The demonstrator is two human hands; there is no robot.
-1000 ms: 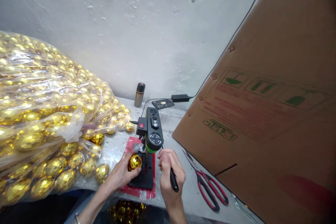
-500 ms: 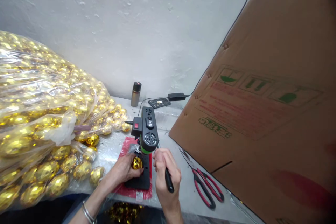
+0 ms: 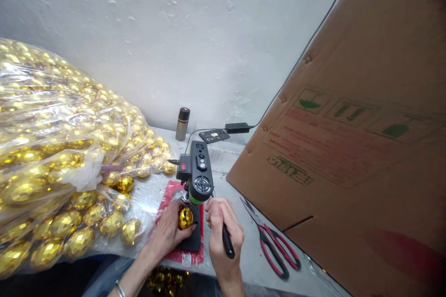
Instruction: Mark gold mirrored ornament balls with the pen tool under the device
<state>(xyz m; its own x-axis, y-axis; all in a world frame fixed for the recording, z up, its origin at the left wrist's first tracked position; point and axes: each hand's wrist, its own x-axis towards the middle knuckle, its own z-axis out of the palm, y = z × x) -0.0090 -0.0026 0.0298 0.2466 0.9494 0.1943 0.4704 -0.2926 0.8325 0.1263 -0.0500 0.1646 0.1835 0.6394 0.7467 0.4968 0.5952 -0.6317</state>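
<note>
A small bench drill press [image 3: 201, 167] with a black head and a green band stands on its dark base, over a red plastic sheet [image 3: 170, 191]. Below its head, my left hand [image 3: 170, 227] grips a gold faceted ball [image 3: 186, 218] between thumb and fingers. The ball's underside and the tip of the tool are hidden. To the right of the press, my right hand [image 3: 226, 232] is closed around its black lever handle [image 3: 228, 242], which tilts down toward me.
Clear bags of gold balls [image 3: 69, 116] fill the left, with several loose ones beside them. Red-and-black scissors [image 3: 275, 250] lie right of my hand, against a large cardboard box [image 3: 334, 139]. Behind stand a bottle [image 3: 182, 125], a phone [image 3: 214, 136] and a power adapter [image 3: 239, 127].
The whole view has shifted slightly. My left hand has tilted the gold ball a little and more of it shows; my right hand still holds the lever handle.
</note>
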